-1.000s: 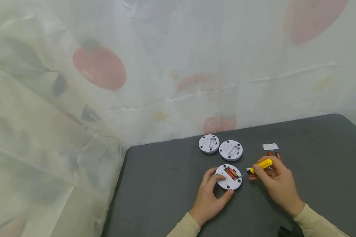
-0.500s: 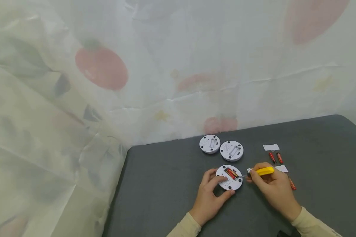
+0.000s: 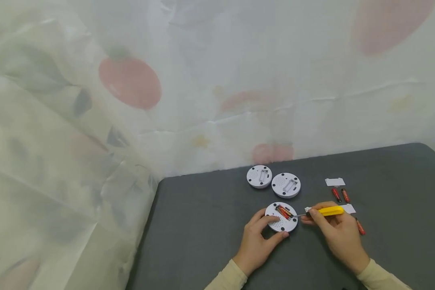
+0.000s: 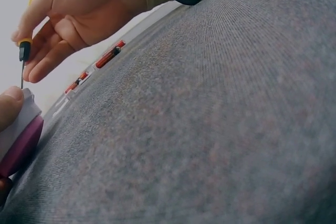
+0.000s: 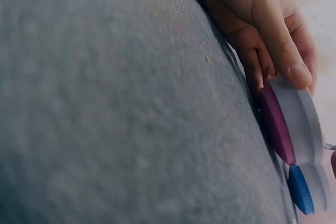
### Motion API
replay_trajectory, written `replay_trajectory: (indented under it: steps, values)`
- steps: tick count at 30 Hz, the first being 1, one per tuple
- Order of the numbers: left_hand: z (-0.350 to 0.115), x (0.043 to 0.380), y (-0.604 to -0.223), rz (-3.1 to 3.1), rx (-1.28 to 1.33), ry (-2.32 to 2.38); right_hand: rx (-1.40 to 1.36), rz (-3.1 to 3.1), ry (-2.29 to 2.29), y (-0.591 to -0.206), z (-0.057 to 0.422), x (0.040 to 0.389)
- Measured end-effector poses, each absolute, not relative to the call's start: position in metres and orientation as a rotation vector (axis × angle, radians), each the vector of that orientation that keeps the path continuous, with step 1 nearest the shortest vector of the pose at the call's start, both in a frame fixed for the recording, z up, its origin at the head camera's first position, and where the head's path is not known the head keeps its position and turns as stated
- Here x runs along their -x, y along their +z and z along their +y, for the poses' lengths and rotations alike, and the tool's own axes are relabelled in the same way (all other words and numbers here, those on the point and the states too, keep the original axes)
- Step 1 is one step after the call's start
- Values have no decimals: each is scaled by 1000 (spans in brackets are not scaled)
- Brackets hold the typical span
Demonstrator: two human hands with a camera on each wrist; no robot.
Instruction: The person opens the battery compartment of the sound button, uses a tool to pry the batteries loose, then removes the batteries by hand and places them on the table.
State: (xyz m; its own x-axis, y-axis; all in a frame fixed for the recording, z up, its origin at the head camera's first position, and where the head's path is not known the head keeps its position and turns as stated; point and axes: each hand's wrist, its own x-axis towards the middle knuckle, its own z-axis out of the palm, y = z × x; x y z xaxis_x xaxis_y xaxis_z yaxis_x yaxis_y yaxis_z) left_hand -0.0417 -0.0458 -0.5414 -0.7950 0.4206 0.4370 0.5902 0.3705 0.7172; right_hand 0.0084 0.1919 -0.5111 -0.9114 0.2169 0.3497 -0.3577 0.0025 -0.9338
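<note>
My left hand [image 3: 255, 243] grips a round white device [image 3: 289, 225] by its rim, thumb on the near side and fingers on the far left. Its underside faces up, with two red batteries [image 3: 283, 212] in the uncovered compartment. In the right wrist view the device's purple lower part [image 5: 276, 124] shows beneath the white shell. My right hand [image 3: 342, 235] pinches a screwdriver [image 3: 331, 211] by its yellow handle, the shaft nearly level in the head view. The screwdriver tip meets the device's right side, near a screw hole by the batteries' end.
Two more round white devices [image 3: 259, 177] stand behind, battery compartments bare. To the right lie a white battery cover [image 3: 335, 182], loose red batteries [image 3: 345, 195] and another cover [image 3: 349, 208] partly behind my right hand. A printed sheet [image 3: 203, 80] hangs behind the grey table [image 3: 192, 225].
My right hand has lowered toward me, and the screwdriver handle has tipped from slanted to nearly level. Batteries and a cover behind that hand have come into sight. My left hand keeps its grip.
</note>
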Motion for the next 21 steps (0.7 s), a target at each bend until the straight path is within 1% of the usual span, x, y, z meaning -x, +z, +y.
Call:
replay_trajectory:
  steps: [5, 13, 21]
  values:
    - [-45, 42, -539, -2432, 923, -1396, -16, -1943, 1877, -509, 191, -11]
    - [-43, 42, -536, -2456, 905, -1463, -115, -1856, 1938, -507, 194, -7]
    - [-43, 41, -539, -2431, 921, -1405, -185, -1825, 1988, -509, 201, -3]
